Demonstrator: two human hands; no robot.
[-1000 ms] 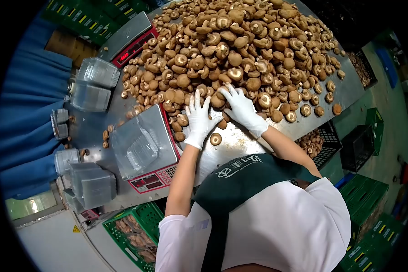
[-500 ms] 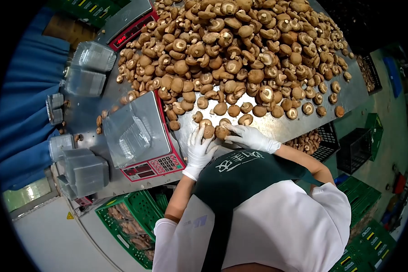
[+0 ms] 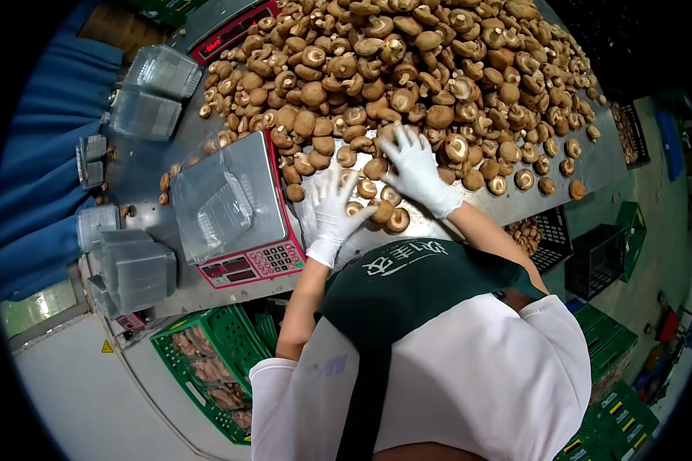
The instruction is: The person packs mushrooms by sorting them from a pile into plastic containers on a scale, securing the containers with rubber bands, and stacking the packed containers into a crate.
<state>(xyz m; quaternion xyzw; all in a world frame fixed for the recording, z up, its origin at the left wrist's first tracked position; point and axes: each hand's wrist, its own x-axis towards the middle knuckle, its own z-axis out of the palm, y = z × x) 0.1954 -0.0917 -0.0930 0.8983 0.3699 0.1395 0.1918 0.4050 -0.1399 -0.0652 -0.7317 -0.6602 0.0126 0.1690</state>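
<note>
A large heap of brown mushrooms covers the metal table. My right hand, in a white glove, lies at the near edge of the heap with fingers spread over mushrooms. Just left of it my gloved left hand is open, its thumb beside a few loose mushrooms close to my apron. Neither hand grips anything. Left of my left hand stands a red-framed scale, with an open clear plastic container on its plate.
Stacked clear containers stand at the table's left corner, more containers farther back. A second scale sits behind. Green crates hold packed mushrooms below left; a black crate stands on the floor at right.
Both hands have moved forward from the two mushrooms near my apron. The right hand has reached the heap with fingers spread, and the left has opened. More mushrooms lie between them.
</note>
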